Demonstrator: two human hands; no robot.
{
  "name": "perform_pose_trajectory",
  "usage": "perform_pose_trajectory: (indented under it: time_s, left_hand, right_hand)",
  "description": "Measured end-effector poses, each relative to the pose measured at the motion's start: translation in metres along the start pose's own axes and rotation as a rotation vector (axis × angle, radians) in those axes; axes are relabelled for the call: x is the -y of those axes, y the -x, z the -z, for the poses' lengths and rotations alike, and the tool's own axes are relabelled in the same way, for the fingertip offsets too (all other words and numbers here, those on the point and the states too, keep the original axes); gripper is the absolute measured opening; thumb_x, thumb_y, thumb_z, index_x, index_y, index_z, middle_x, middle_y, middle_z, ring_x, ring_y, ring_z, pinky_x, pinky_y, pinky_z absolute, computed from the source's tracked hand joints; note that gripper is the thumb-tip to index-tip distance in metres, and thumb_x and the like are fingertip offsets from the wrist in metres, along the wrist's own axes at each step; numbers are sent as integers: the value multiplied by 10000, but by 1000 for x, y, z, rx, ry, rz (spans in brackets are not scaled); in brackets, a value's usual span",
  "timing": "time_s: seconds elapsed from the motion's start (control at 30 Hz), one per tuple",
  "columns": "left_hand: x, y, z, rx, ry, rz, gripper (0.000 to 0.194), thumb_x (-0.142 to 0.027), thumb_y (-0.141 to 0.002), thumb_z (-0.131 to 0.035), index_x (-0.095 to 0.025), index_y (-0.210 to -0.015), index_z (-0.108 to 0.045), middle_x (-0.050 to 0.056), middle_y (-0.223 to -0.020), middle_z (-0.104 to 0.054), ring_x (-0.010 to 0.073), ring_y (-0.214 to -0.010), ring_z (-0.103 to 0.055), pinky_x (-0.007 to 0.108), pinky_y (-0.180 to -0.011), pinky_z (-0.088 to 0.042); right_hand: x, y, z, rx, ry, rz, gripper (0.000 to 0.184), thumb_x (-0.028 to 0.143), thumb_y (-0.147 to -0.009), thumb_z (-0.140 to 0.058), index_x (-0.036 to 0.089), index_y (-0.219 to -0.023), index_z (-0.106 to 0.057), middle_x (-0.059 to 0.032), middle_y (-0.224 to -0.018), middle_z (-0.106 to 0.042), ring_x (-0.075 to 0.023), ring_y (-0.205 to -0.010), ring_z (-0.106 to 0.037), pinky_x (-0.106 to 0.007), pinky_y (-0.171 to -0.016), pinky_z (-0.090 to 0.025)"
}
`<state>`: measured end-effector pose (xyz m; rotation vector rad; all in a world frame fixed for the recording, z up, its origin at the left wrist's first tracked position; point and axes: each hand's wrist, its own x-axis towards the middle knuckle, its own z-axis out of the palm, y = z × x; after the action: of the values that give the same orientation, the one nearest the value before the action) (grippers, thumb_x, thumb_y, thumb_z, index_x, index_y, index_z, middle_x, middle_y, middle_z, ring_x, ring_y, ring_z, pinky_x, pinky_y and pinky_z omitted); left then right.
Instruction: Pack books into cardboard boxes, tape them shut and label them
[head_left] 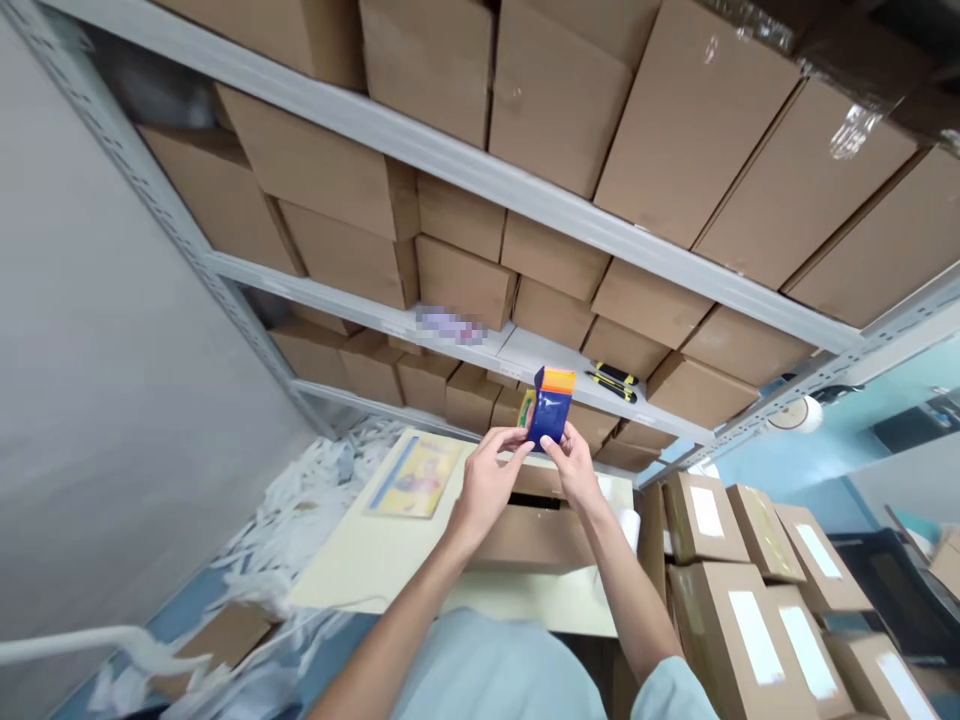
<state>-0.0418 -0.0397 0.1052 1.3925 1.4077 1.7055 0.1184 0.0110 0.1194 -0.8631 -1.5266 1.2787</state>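
My two hands hold a small dark-blue packet (551,412) with an orange top edge up in front of me. My left hand (489,478) pinches its lower left side. On its lower right side are the thumb and fingers of my right hand (576,470). Behind the packet's left edge peeks a yellow and green piece (527,408); whether it belongs to the same packet I cannot tell. Below my hands a brown cardboard box (536,540) stands on the pale yellow table (345,570), a dark slot showing in its top.
A yellow and blue printed booklet (416,475) lies at the table's left. Black and yellow cutters (611,382) rest on the metal shelf (536,350) among cardboard boxes. Labelled cartons (757,620) are stacked at the right. White paper scraps (300,500) cover the floor at left.
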Motion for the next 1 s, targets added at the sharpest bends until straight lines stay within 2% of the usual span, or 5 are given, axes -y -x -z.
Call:
perform_pose_trajectory:
  time_s: [0.3,0.4,0.5,0.67,1.0]
  left_hand:
    - [-27,35,24,148,-96,-41,248,-500,-1029,-671,-290,-1067,-795,76,-1164,-805,289,-1078,-777,454,-979,-673]
    - [-38,38,48,129,-98,-3,300,-555,-999,-713,-288,-1092,-814,75,-1161,-801,278,-1008,-768,448,-932,-683]
    - [-59,32,81,50,-135,-14,391,-577,-1006,-703,-311,-1271,-809,75,-1264,-767,286,-1092,-746,458,-991,-663]
    - [-96,24,118,294,-160,-44,339,-573,-988,-728,-354,-1217,-850,47,-1221,-748,326,-1244,-695,518,-1160,-591]
    - [-115,44,116,422,-210,-256,268,-382,-1088,-624,-289,-1193,-852,50,-1127,-803,229,-1094,-710,402,-1022,-592]
  right_hand:
    - [22,33,-11,140,37,-46,677,835,-949,-718,261,-1307,-739,-100,-1252,-834,-328,-1222,-778,-490,-1122,-632]
    - [22,51,-18,90,111,-10,613,796,-995,-693,250,-1268,-748,-93,-1238,-834,-321,-1168,-784,-471,-1074,-645]
    - [27,73,-19,225,181,13,518,690,-1054,-692,268,-1351,-734,-85,-1293,-828,-315,-1182,-781,-467,-1086,-634]
    - [40,94,-5,392,391,83,469,608,-1072,-707,284,-1412,-716,-98,-1300,-817,-331,-1166,-774,-474,-1059,-632]
    - [41,98,19,449,750,334,263,461,-1096,-700,215,-1188,-687,-128,-1077,-781,-300,-988,-735,-429,-907,-628]
